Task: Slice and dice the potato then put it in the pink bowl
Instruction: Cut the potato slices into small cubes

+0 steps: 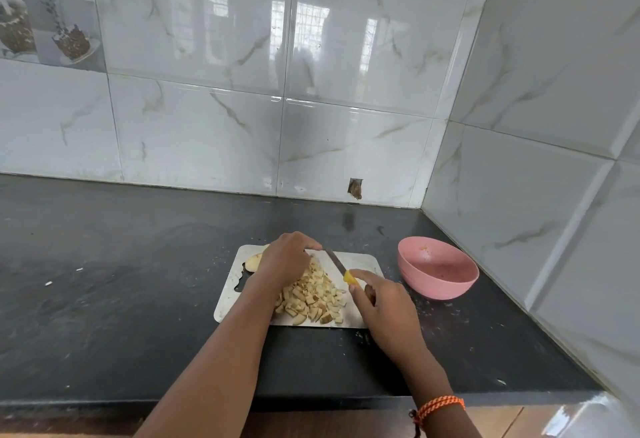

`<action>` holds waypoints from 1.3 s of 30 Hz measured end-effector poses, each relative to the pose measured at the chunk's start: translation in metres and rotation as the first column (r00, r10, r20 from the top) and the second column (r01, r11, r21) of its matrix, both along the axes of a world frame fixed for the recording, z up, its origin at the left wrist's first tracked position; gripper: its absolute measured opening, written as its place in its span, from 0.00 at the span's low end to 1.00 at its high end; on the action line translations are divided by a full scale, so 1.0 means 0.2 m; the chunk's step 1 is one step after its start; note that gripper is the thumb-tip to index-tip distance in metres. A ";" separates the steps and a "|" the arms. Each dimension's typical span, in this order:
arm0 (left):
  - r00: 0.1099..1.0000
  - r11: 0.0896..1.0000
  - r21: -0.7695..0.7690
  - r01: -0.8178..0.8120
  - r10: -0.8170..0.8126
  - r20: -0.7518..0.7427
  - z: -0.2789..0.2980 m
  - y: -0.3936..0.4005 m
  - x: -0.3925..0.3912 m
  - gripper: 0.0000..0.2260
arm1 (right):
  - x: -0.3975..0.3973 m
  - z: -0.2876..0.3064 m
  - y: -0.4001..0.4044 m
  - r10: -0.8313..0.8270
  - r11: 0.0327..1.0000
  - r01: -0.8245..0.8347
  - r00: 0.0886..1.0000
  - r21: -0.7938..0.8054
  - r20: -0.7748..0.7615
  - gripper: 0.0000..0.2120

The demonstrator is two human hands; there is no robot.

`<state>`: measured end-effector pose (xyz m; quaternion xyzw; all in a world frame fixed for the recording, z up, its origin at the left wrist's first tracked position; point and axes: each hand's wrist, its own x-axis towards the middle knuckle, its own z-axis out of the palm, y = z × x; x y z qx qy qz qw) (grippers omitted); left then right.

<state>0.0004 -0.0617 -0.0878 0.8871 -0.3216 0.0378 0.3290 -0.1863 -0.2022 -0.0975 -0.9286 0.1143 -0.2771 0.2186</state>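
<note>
A steel cutting board [360, 261] lies on the black counter. A heap of diced potato [311, 297] covers its middle. My right hand [384, 306] grips a knife [335, 261] by its yellow handle, the blade pointing to the far left across the board. My left hand [287, 257] lies with curled fingers over potato at the top of the heap, its fingertips by the blade tip; what it holds is hidden. An uncut potato piece [252, 262] sticks out to the left of that hand. The pink bowl [437, 271] stands right of the board with only a few scraps inside.
The black counter [121, 281] runs along a tiled back wall [311, 98] and meets a tiled side wall [554, 195] just right of the bowl. Small crumbs dot the counter. The counter's front edge runs under my forearms.
</note>
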 end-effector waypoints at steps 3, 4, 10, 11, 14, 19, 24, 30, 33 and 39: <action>0.999 0.997 0.073 0.032 -0.034 0.015 0.00 0.00 0.00 0.24 | -0.03 -0.01 0.02 -0.100 0.992 0.093 0.992 -0.091 -0.075 0.16; 0.999 0.997 0.066 0.028 -0.029 0.021 0.00 0.00 -0.01 0.24 | -0.04 -0.01 0.04 -0.125 0.984 0.111 0.986 -0.137 -0.106 0.16; 0.999 1.000 -0.002 -0.031 0.031 0.036 0.03 0.00 -0.04 0.20 | 0.00 -0.04 0.21 -0.139 0.975 0.109 0.979 -0.193 -0.149 0.18; 0.999 0.999 -0.004 -0.036 0.036 0.035 0.03 0.01 -0.04 0.20 | 0.01 -0.05 0.23 -0.121 0.981 0.096 0.982 -0.170 -0.143 0.17; 0.998 0.999 -0.011 -0.051 0.052 0.035 0.03 0.01 -0.04 0.20 | 0.06 -0.05 0.27 -0.090 0.988 0.073 0.988 -0.137 -0.122 0.16; 0.990 0.991 -0.038 -0.129 0.130 0.050 0.04 0.02 -0.03 0.17 | 0.10 -0.03 0.25 0.010 1.000 -0.010 0.998 -0.009 -0.056 0.16; 0.983 0.975 -0.143 -0.168 0.177 0.046 0.05 0.03 -0.01 0.18 | 0.10 -0.04 0.17 0.082 0.992 -0.085 0.996 0.094 0.039 0.15; 0.997 0.985 -0.155 -0.069 0.075 0.031 0.06 0.01 -0.02 0.15 | 0.07 -0.01 0.09 0.100 0.993 -0.104 0.992 0.055 0.072 0.15; 0.998 0.985 -0.169 -0.040 0.047 0.040 0.05 0.02 -0.02 0.12 | 0.09 -0.03 0.04 0.065 0.996 -0.071 0.992 0.056 0.111 0.14; 0.997 0.988 -0.136 0.079 -0.075 0.035 0.02 0.06 0.02 0.07 | 0.11 -0.05 0.01 0.013 0.977 -0.047 0.987 0.210 0.161 0.06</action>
